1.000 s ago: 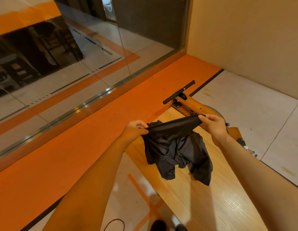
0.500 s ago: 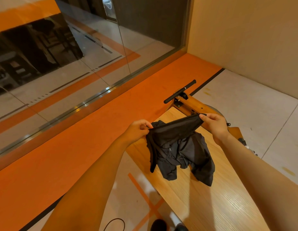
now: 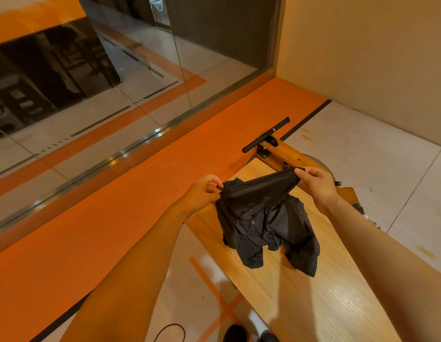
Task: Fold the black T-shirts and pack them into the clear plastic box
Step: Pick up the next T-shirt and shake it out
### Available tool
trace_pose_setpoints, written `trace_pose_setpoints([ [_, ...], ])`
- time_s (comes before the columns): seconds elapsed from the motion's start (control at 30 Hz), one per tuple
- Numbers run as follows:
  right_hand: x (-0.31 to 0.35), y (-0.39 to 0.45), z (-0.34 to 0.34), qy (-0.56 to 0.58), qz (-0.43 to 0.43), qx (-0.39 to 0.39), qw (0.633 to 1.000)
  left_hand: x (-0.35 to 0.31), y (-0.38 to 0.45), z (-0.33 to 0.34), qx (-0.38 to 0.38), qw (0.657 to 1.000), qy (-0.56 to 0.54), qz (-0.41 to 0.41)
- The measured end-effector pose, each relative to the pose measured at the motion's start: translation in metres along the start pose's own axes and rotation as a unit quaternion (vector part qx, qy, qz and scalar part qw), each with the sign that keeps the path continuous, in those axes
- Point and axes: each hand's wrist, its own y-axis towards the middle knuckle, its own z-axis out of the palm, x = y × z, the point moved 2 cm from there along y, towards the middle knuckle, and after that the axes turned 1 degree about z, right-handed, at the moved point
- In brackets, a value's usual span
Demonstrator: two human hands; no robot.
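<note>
Both hands, left hand and right hand, pinch the black T-shirt above the wooden table.

Warm, amber indoor light is being cast from above. Soft shadows are being thrown onto the wooden table under the forearms. Reflections are being shown in the glass wall. Straight lines are being bent toward the edges by wide-angle distortion. Focus is being held sharp throughout.

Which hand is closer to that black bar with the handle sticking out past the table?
Right. The right hand grips the black T-shirt just below the black cylindrical bar, near its wooden mount. The left hand pinches the shirt farther off, down to the left.
</note>
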Motion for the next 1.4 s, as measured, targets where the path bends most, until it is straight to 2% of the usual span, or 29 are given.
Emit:
trace_pose_setpoints([
  [0.1, 0.001, 0.002, 0.005, 0.011, 0.017, 0.02, 1.0, 0.006, 0.007, 0.004, 0.008, 1.0, 0.015, -0.011],
  [0.27, 0.011, 0.001, 0.021, 0.027, 0.023, 0.063, 0.997, 0.014, 0.016, 0.017, -0.046, 0.997, -0.007, -0.069],
  [0.47, 0.037, 0.005, 0.032, 0.017, -0.01, 0.086, 0.996, 0.038, 0.015, 0.017, -0.052, 0.998, -0.02, -0.026],
  [0.67, 0.021, 0.013, 0.027, -0.041, 0.006, 0.053, 0.998, 0.041, 0.016, 0.007, -0.055, 0.997, -0.023, -0.039],
  [0.77, 0.007, 0.014, 0.021, -0.035, 0.023, 0.033, 0.999, 0.041, 0.015, 0.001, -0.046, 0.997, -0.039, -0.048],
  [0.9, 0.002, 0.013, 0.022, 0.028, 0.049, 0.024, 0.998, 0.043, 0.017, 0.002, -0.044, 0.996, -0.057, -0.045],
  [1.03, -0.001, 0.012, 0.044, -0.022, 0.037, 0.021, 0.999, 0.035, 0.018, 0.014, -0.04, 0.994, -0.096, -0.038],
  [1.13, -0.004, 0.007, 0.065, -0.085, 0.009, 0.053, 0.995, 0.029, 0.019, 0.024, -0.042, 0.995, -0.087, -0.025],
  [1.27, -0.005, -0.006, 0.088, -0.193, -0.071, 0.114, 0.972, 0.026, 0.02, 0.028, -0.042, 0.998, -0.051, 0.007],
  [1.4, -0.011, -0.012, 0.103, -0.195, -0.077, 0.211, 0.955, 0.022, 0.017, 0.028, -0.051, 0.997, -0.048, 0.013],
])
